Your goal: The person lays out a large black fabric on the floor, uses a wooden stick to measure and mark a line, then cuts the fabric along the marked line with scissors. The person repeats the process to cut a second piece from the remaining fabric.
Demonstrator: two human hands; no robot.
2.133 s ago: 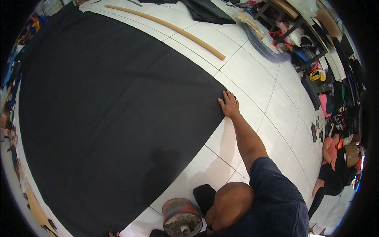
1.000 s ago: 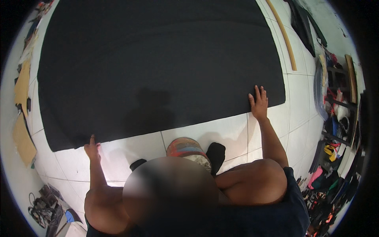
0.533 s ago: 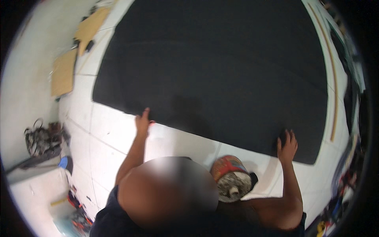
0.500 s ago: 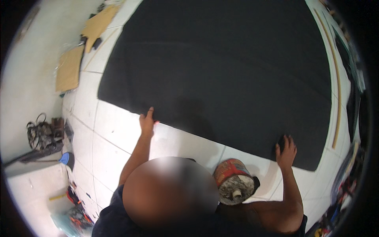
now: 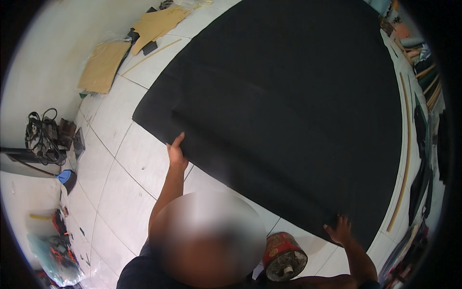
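Note:
A large black sheet of fabric or leather-like material lies spread on the white tiled floor in front of me. At its near edge, toward the left, my left hand grips the border with the thumb on top; the other fingers are mostly hidden under it. Farther right, close to the near right corner, my right hand rests on the sheet with its fingers spread. A low ridge in the material runs between the two hands. Close to my body, left of my right forearm, stands a red round can with a crusted top and a pale knob.
Tan sheets lie along the left wall. A cable-wrapped dark machine and a blue-headed brush are at the left. A long thin wooden strip borders the sheet's right side, with dark material scraps beyond.
The whole view has shifted and turned. A ridge has risen in the black sheet between my hands. My right hand and the near right corner sit lower in the picture, closer to me.

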